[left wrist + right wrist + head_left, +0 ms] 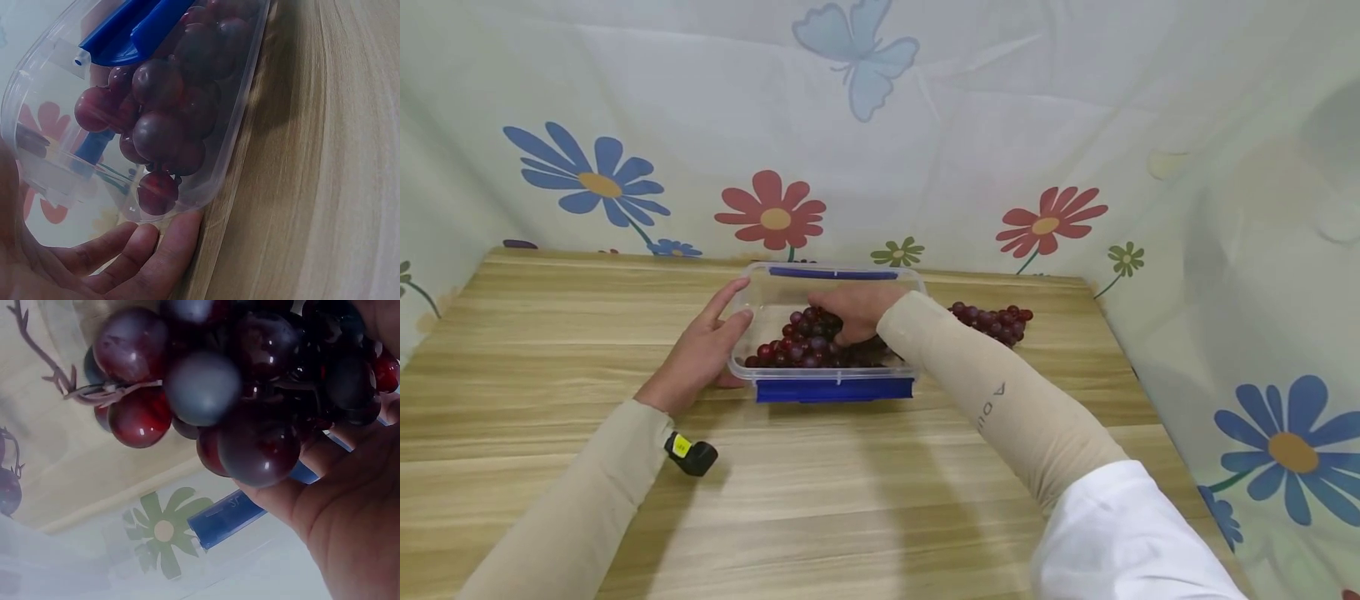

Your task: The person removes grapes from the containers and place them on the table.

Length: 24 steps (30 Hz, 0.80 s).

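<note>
Now my right hand [861, 308] is down inside a clear plastic container [831, 375], with fingers and thumb curled round a bunch of dark red grapes [801, 342]. That bunch lies in the container, its fruit running from under my hand toward the near left corner. From the right wrist, I see grapes pressed close against my fingers and a bare, branching stem [47, 365] sticking out of the bunch.

My left hand [703, 350] rests against the container's left side, fingers fairly straight. One finger and the thumb reach the rim, while other fingertips touch the outside near the bottom corner, as the left wrist view shows. A blue latch [835, 390] runs along the near side and another blue latch [835, 273] along the far side.

Just right of the container, a second grape bunch [996, 322] lies on the wood-grain table [827, 500], partly hidden behind my right forearm. Beige sleeves cover both my forearms, and a small black device [692, 456] with a yellow label sits at my left wrist. Beyond the table's far edge hangs a pale cloth [700, 108] printed with flowers and a blue butterfly [861, 58].
</note>
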Each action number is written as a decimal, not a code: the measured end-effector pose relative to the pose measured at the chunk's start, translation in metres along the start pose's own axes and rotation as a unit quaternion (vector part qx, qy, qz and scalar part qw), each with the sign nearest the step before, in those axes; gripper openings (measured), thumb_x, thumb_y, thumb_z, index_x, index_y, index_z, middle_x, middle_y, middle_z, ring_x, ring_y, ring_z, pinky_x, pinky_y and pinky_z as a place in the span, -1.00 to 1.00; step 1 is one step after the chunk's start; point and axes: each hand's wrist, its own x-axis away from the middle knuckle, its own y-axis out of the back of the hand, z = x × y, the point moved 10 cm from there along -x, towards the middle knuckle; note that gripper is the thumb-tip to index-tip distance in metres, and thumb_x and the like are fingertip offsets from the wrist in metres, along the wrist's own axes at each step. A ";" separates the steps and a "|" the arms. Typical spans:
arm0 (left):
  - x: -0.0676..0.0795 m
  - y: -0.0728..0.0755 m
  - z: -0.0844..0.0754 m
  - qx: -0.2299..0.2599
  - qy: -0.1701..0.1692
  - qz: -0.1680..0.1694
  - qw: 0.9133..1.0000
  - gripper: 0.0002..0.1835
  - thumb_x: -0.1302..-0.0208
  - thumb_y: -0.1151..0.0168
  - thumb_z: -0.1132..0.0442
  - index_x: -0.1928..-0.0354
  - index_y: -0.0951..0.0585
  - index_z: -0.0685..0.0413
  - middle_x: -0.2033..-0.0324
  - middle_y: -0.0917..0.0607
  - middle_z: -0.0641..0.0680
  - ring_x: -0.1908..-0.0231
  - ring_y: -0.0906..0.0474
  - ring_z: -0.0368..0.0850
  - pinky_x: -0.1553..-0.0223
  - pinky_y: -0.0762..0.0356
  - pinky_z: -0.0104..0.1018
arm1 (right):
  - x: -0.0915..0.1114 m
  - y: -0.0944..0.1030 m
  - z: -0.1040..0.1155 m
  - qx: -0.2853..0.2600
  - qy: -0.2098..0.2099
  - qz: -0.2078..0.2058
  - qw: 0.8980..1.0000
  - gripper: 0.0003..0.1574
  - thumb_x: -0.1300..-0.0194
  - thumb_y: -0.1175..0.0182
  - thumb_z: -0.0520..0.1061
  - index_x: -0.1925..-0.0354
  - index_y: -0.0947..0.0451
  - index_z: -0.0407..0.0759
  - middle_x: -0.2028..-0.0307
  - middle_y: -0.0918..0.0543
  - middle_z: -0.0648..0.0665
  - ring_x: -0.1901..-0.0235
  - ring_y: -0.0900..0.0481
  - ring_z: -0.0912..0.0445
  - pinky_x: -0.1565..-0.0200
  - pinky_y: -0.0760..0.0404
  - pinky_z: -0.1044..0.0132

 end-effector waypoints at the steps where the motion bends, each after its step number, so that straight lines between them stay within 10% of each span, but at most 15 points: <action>1: 0.000 0.000 0.000 0.001 0.000 0.000 1.000 -0.34 -0.59 0.15 -0.33 -0.58 0.12 -0.86 -0.48 -0.26 0.43 -0.09 -0.63 0.35 0.22 -0.82 0.13 | 0.000 0.001 0.000 -0.003 0.001 -0.003 1.000 -0.08 -0.45 -0.31 0.10 -0.59 -0.13 0.02 -0.46 -0.49 -0.08 -0.45 -0.46 0.01 -0.52 -0.43 0.09; 8: -0.001 -0.001 -0.003 0.004 -0.002 0.002 1.000 -0.33 -0.57 0.13 -0.34 -0.59 0.11 -0.84 -0.50 -0.23 0.40 -0.06 -0.64 0.28 0.21 -0.82 0.13 | 0.001 0.004 -0.005 -0.019 -0.003 -0.004 1.000 -0.01 -0.48 -0.29 0.07 -0.65 -0.02 0.01 -0.59 -0.30 -0.06 -0.57 -0.27 0.00 -0.61 -0.29 0.09; 16: -0.001 -0.001 -0.004 0.006 -0.007 0.002 1.000 -0.34 -0.59 0.13 -0.31 -0.59 0.11 -0.83 -0.52 -0.23 0.39 -0.06 -0.64 0.28 0.23 -0.82 0.13 | 0.004 0.012 -0.006 -0.030 0.010 -0.020 0.999 -0.29 -0.44 -0.32 0.08 -0.41 -0.25 0.06 -0.21 -0.64 -0.06 -0.15 -0.64 0.04 -0.32 -0.61 0.13; 24: -0.001 -0.002 -0.001 0.002 0.005 -0.001 1.000 -0.33 -0.57 0.13 -0.35 -0.58 0.12 -0.87 -0.42 -0.29 0.43 -0.08 -0.62 0.30 0.22 -0.82 0.14 | 0.011 0.019 -0.006 -0.028 0.019 -0.023 0.999 -0.16 -0.45 -0.30 0.13 -0.51 -0.16 0.05 -0.21 -0.64 -0.07 -0.14 -0.66 0.05 -0.34 -0.61 0.13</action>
